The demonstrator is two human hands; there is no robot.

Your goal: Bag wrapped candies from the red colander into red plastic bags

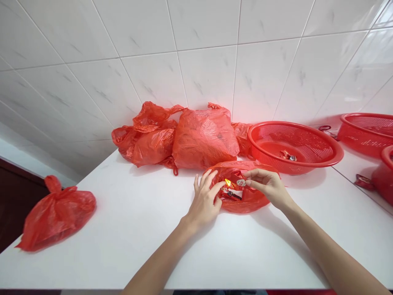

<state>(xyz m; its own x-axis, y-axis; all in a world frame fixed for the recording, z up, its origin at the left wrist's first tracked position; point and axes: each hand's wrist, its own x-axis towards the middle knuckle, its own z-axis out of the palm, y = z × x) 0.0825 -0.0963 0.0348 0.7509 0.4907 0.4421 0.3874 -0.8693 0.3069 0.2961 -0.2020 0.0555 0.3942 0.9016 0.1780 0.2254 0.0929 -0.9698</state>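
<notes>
An open red plastic bag (245, 207) lies on the white table in front of me, with small shiny wrapped packets (231, 193) inside. My left hand (203, 200) rests at the bag's left rim, fingers spread, its index finger reaching over the opening. Between thumb and fingers, my right hand (268, 186) pinches a small red packet (236, 179) with a round white label, just above the bag's contents. Part of that packet is hidden by the fingers.
Behind stand filled red bags (204, 139) against the tiled wall. A red perforated basket (307, 162) at the right holds a few small wrapped pieces. More red baskets (365, 135) show farther right. A tied red bag (61, 213) sits at the table's left edge.
</notes>
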